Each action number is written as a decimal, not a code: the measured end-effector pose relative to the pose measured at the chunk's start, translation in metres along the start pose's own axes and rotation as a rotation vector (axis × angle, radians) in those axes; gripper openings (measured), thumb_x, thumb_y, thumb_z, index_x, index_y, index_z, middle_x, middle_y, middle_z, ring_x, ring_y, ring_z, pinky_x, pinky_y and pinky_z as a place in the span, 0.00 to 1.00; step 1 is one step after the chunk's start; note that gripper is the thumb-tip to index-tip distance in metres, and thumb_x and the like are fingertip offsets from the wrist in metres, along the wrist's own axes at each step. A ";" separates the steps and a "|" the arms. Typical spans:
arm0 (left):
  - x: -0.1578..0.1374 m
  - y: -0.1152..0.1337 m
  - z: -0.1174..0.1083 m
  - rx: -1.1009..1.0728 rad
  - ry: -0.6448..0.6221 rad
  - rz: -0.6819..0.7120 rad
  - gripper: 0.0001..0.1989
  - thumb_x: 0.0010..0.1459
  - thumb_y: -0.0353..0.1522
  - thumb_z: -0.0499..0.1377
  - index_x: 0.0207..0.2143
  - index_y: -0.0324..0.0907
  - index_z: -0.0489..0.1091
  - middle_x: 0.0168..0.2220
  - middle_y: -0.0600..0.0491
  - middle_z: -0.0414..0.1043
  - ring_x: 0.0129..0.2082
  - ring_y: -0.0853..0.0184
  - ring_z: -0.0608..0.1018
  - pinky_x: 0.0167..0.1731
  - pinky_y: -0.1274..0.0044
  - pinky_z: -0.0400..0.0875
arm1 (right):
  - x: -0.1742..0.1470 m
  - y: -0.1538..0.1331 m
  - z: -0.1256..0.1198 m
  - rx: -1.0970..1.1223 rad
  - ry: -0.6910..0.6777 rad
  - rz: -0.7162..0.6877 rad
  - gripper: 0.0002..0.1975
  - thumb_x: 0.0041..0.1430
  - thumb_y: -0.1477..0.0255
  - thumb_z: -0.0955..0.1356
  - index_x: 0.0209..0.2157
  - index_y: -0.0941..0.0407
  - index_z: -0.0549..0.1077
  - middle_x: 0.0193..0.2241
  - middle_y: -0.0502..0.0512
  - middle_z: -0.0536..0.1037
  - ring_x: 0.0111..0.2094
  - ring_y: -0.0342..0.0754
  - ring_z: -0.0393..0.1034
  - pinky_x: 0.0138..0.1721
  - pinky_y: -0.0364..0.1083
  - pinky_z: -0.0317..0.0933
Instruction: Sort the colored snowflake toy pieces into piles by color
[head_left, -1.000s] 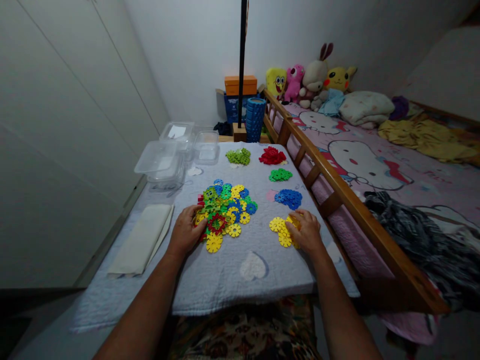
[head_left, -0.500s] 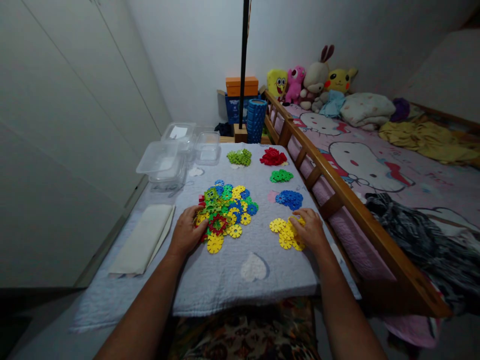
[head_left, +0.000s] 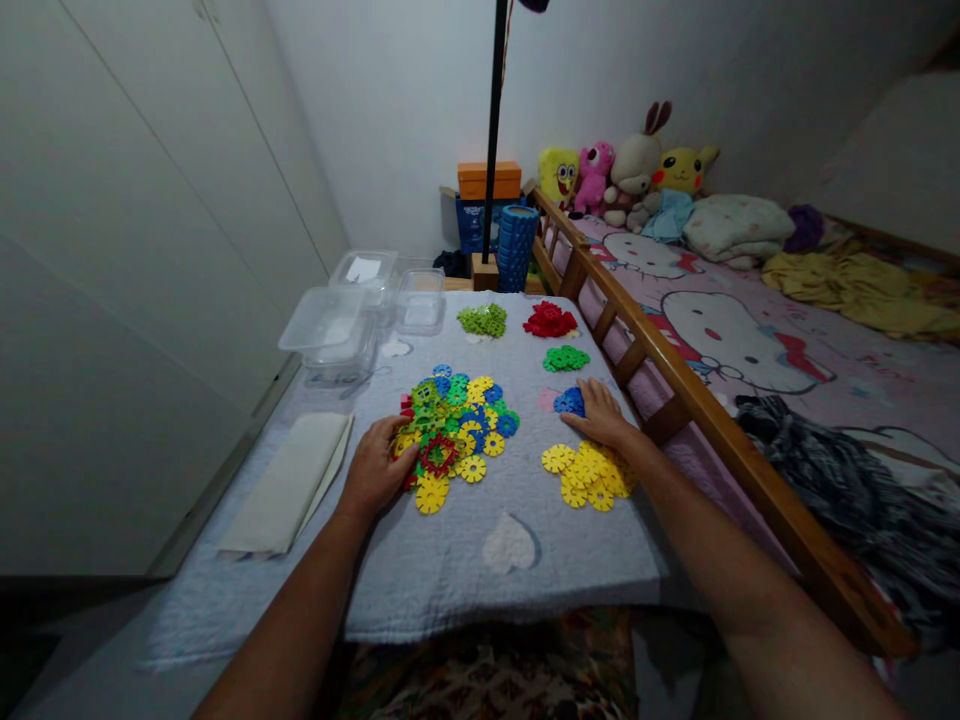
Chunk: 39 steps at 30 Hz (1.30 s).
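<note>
Snowflake discs in a mixed heap [head_left: 454,425] lie at the frame's centre, and the left hand [head_left: 377,470] rests palm-down on the heap's lower-left edge, fingers loosely curled. The right hand [head_left: 600,418] lies flat over the blue pile [head_left: 570,401], fingers together. Five sorted piles: yellow [head_left: 589,475], blue, dark green [head_left: 565,357], red [head_left: 550,319], light green [head_left: 482,320].

The room I see is dim, lit softly from above toward 12 o'clock; the far wall [head_left: 405,90] glows palest; corners at 7 and 5 o'clock sink dark; edges bow outward; my forearms blur slightly.
</note>
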<state>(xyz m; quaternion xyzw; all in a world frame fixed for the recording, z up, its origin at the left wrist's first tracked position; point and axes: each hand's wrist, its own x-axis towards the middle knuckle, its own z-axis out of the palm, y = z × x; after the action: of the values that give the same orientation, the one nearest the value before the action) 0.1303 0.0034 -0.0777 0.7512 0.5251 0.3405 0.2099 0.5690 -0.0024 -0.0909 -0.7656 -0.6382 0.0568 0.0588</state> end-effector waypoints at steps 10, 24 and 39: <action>0.000 -0.001 0.001 -0.004 0.005 -0.006 0.19 0.58 0.41 0.58 0.50 0.45 0.68 0.51 0.46 0.73 0.53 0.55 0.74 0.58 0.62 0.68 | 0.008 -0.015 0.006 -0.038 0.091 -0.149 0.35 0.65 0.54 0.63 0.68 0.57 0.58 0.67 0.68 0.60 0.68 0.65 0.51 0.65 0.61 0.49; 0.000 0.001 0.000 -0.002 0.001 -0.005 0.18 0.58 0.40 0.58 0.50 0.45 0.68 0.51 0.47 0.73 0.53 0.56 0.75 0.57 0.62 0.68 | 0.012 -0.014 -0.002 0.017 0.185 -0.203 0.30 0.67 0.58 0.62 0.67 0.53 0.62 0.63 0.64 0.67 0.62 0.62 0.58 0.61 0.60 0.54; 0.000 0.002 -0.001 -0.020 0.001 -0.018 0.19 0.58 0.40 0.58 0.50 0.45 0.69 0.52 0.46 0.73 0.54 0.56 0.75 0.57 0.62 0.68 | -0.023 -0.119 -0.028 0.122 0.014 -0.524 0.17 0.61 0.70 0.70 0.52 0.54 0.76 0.50 0.60 0.74 0.51 0.54 0.66 0.54 0.51 0.59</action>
<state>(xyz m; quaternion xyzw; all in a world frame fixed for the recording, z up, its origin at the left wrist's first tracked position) 0.1307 0.0024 -0.0759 0.7442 0.5285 0.3441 0.2201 0.4540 -0.0044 -0.0442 -0.5696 -0.8096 0.0727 0.1218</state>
